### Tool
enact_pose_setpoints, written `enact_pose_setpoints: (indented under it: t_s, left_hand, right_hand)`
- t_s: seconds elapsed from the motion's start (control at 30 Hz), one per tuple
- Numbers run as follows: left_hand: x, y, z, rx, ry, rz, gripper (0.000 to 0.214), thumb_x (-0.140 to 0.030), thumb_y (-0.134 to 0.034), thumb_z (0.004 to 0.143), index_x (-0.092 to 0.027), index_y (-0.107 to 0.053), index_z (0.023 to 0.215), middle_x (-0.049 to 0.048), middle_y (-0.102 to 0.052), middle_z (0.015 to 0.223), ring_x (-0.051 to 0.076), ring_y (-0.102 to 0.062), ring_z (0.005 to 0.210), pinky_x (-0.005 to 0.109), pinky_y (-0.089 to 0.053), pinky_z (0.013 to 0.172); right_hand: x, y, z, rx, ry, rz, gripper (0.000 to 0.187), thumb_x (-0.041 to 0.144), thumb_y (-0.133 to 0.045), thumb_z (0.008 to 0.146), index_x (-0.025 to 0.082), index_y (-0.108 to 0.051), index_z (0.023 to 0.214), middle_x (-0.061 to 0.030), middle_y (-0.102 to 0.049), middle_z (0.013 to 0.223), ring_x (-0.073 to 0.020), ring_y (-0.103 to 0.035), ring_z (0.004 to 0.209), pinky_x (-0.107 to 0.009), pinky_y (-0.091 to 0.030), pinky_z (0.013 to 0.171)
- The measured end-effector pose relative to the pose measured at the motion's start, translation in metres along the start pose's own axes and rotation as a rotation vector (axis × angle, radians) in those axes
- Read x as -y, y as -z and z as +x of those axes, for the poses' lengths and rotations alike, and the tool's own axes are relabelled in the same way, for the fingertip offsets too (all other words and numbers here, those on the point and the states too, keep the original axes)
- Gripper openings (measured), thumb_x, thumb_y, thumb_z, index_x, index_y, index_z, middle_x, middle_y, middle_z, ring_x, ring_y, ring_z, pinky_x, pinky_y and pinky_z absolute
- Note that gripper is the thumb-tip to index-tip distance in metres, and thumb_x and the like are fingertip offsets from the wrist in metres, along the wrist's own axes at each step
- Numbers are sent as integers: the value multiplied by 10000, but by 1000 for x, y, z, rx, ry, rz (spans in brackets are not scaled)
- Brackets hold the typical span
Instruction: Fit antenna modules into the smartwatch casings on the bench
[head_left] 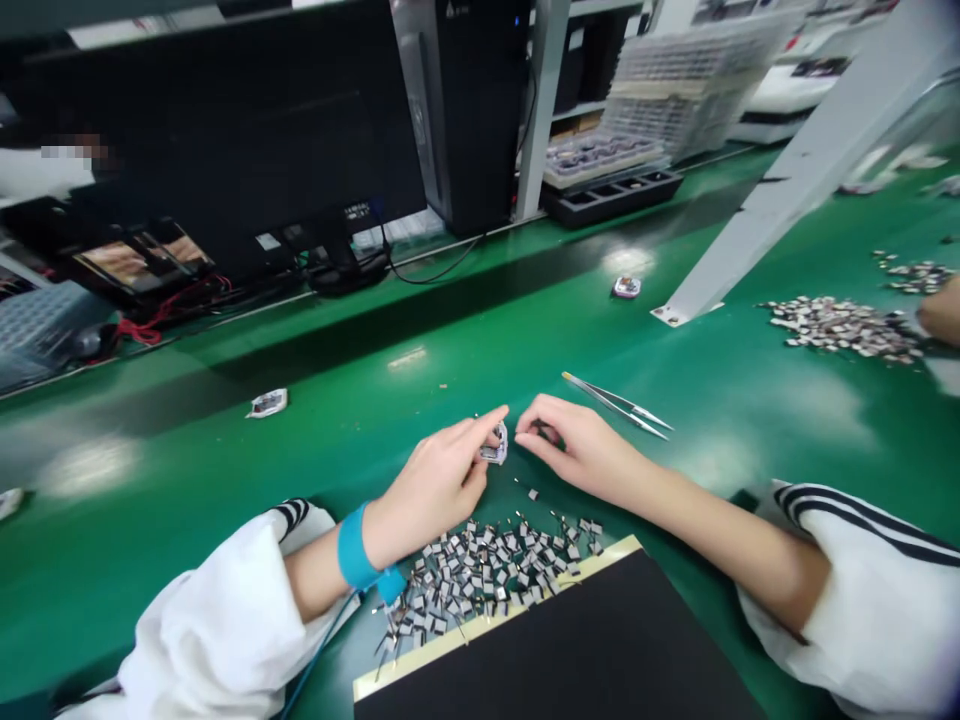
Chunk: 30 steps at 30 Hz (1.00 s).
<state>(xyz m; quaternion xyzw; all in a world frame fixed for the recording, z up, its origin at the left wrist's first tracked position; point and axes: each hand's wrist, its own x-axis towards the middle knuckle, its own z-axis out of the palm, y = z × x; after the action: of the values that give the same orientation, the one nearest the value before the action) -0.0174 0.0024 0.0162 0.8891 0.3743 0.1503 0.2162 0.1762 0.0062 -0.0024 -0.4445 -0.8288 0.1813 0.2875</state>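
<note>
My left hand (pixel 439 480) rests on the green mat and pinches a small silvery component (pixel 495 444) between thumb and forefinger. My right hand (pixel 577 445) lies just to its right, fingers curled over a small dark part (pixel 546 433) that I cannot make out clearly. A blue wrist strap (pixel 356 550) circles my left wrist. Below both hands lies a heap of several small grey parts (pixel 487 575) beside a black pad (pixel 570 650).
Metal tweezers (pixel 615 404) lie right of my right hand. Another heap of small parts (pixel 840 327) sits at far right near another person's hand (pixel 941 310). A white slanted post (pixel 795 170), a monitor (pixel 247 130), trays (pixel 607 190) and loose pieces (pixel 268 402) stand beyond.
</note>
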Motion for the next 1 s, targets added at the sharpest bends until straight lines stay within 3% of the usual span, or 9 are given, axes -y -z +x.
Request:
enact_pose_setpoints:
  t_s: [0.07,0.17,0.33,0.5,0.73,1.0]
  left_hand:
    - [14,-1,5,-38,-48,-72,664,-22,-388,713,-194,-180,1319,61,-449,1191,186,-422,1096,362,-355,970]
    - [35,-3,11,73,-116,-131,744,-22,-391,702,-182,-52,1345,83,-325,1313,205,-268,1226,410,-243,1036]
    - [47,-4,13,167,-176,-164,779,-121,-519,734,-220,-46,1345,62,-369,1294,198,-373,1144,348,-333,973]
    - [47,-12,12,56,-121,-184,661,-235,-596,726,-211,-249,1288,42,-545,1070,171,-509,851,294,-440,765]
    - [44,-19,10,-83,-92,-236,630,-188,-615,659,-196,-331,1221,30,-555,983,151,-525,812,265,-449,752]
    - [44,-21,10,-100,-107,-369,673,-156,-634,639,-186,-311,1229,18,-551,932,121,-547,796,255,-468,784]
  right_hand:
    - [2,-8,3,35,6,-47,108,245,-476,814,160,-536,786,-10,-512,701,-107,-475,633,-228,-391,593]
    - [7,-24,6,19,4,-94,149,278,-498,800,144,-559,777,-30,-537,709,-139,-504,680,-264,-408,636]
    - [8,-34,7,29,33,-142,108,260,-548,766,155,-564,751,-26,-564,764,-134,-521,712,-253,-426,659]
    - [7,-28,5,89,93,-250,119,242,-502,801,151,-576,824,-38,-548,804,-137,-528,768,-248,-448,695]
    - [13,-29,-1,107,162,-468,157,42,-453,756,108,-562,847,-76,-515,828,-173,-520,723,-294,-462,645]
    - [21,-28,9,8,176,-554,75,144,-481,777,94,-536,762,-59,-508,711,-156,-503,631,-261,-421,565]
